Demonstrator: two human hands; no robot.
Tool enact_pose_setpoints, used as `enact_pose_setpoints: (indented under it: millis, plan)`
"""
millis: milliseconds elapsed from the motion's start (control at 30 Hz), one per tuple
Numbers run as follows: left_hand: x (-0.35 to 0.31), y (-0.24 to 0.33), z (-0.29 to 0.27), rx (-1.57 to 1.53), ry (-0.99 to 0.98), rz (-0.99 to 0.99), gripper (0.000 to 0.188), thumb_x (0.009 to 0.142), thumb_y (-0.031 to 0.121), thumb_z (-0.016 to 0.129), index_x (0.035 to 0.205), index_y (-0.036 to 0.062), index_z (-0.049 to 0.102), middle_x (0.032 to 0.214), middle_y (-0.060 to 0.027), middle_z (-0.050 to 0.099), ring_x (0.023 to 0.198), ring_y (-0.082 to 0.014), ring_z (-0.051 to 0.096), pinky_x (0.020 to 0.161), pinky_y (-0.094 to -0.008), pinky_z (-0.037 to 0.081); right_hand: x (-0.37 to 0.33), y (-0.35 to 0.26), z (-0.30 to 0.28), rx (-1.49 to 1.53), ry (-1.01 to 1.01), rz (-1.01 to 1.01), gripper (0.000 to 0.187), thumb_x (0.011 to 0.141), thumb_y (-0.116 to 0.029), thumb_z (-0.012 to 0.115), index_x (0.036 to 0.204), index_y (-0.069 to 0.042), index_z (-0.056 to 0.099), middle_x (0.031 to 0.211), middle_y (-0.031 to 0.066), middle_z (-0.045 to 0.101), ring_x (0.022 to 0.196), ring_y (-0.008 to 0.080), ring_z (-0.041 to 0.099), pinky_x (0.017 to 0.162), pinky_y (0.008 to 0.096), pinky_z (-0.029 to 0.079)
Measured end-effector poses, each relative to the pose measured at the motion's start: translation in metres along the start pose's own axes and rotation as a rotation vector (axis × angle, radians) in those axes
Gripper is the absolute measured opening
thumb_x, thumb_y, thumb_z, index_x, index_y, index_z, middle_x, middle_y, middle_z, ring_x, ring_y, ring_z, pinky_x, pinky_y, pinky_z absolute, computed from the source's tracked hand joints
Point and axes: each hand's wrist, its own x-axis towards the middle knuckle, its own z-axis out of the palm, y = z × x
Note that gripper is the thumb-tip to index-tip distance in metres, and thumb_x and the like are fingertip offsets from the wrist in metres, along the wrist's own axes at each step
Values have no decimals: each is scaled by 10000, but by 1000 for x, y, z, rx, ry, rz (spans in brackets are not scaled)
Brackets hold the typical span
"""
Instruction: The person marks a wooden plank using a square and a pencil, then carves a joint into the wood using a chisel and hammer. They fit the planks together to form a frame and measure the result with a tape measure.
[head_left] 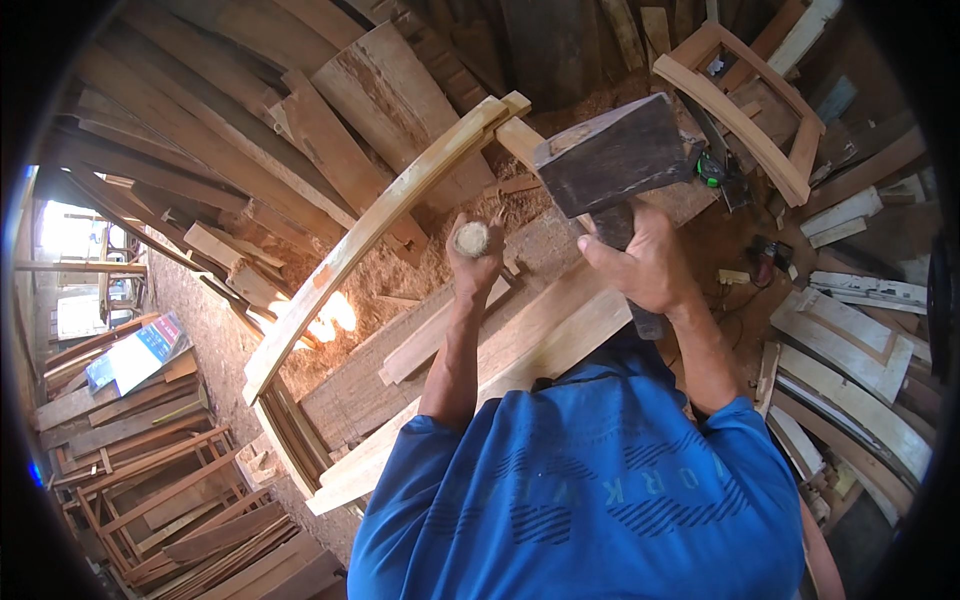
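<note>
My right hand (645,260) grips the handle of a dark wooden mallet (610,155), whose blocky head is raised above the work. My left hand (474,262) is wrapped round an upright chisel (471,238). Only the round, pale, frayed butt of its handle shows; the blade is hidden below the fist. Beneath both hands runs a pale wooden beam (560,320), slanting from lower left to upper right in front of my body. A long curved wooden piece (370,240) arcs across to the left of my left hand.
Planks (290,140) lean and lie at the far left among wood shavings (400,290). A curved wooden frame (745,120) lies at the upper right, near a black and green tape measure (708,170). White offcuts (850,340) are piled at right, stacked frames (160,490) at lower left.
</note>
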Motion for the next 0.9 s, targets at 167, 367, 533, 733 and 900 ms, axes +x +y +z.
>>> enact_pose_setpoints:
  millis: [167,367,533,733,900]
  plan:
    - [10,-3,3,40,-132,48,179,941,117,724,835,71,588,653,32,558,591,-70,530,536,-262,436,-4,-14,-5,-3,87,-5,342,866,-103,705,1182,23,666,1050,145,714,931,210,655,896,350,521]
    - [6,-21,2,45,-182,30,165,923,85,724,839,77,582,680,24,571,609,-78,548,552,-277,462,-2,-17,-7,49,126,-80,304,884,-83,701,1167,24,676,1036,125,726,927,201,666,889,351,525]
    - [-5,-17,2,43,-255,18,140,882,61,735,845,66,600,755,10,613,690,-81,559,626,-276,484,6,-10,11,-46,129,-230,307,875,-101,703,1161,8,683,1005,183,737,925,293,714,848,388,546]
    - [-18,-14,-2,12,-345,102,141,848,54,737,977,40,682,880,-21,696,805,-116,625,714,-306,526,17,40,39,-759,-320,36,292,860,-192,685,1093,-17,697,900,216,729,835,419,710,756,496,565]
    - [-28,-18,-20,73,-440,-69,186,843,67,732,1026,47,701,998,-46,719,908,-179,675,757,-355,539,11,8,39,-459,-98,-232,311,852,-154,654,1132,-21,676,835,228,706,786,426,704,725,502,571]
